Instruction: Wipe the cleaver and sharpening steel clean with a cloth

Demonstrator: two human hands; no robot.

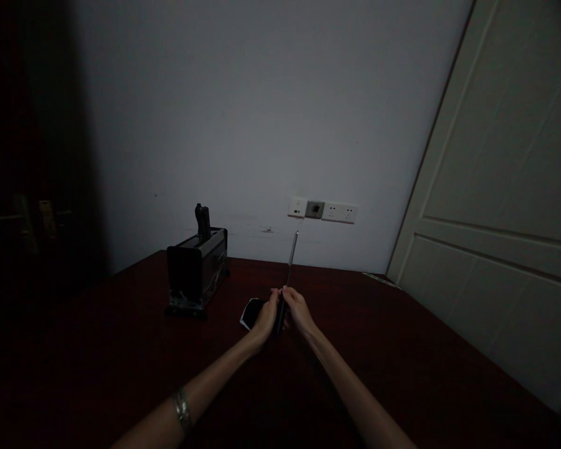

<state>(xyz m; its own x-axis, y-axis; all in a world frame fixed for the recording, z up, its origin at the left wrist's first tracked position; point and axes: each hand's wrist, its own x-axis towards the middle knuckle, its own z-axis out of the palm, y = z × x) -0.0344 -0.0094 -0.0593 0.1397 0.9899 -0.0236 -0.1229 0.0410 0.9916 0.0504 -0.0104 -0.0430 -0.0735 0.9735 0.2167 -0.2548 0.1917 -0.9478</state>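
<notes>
Both my hands meet over the middle of a dark red table [402, 349]. My left hand [265, 318] and my right hand [297, 310] are closed together on the dark handle of a long thin metal tool [292, 257], like a knife or rod, which points up and away toward the wall. A bracelet sits on my left wrist. Just left of my left hand a small dark card with a white edge [249, 313] lies flat on the table.
A dark box-shaped device [197, 269] with a handle on top stands at the table's back left. A row of wall sockets [322, 211] is on the white wall. A white door [505, 206] fills the right side. The left edge is in deep shadow.
</notes>
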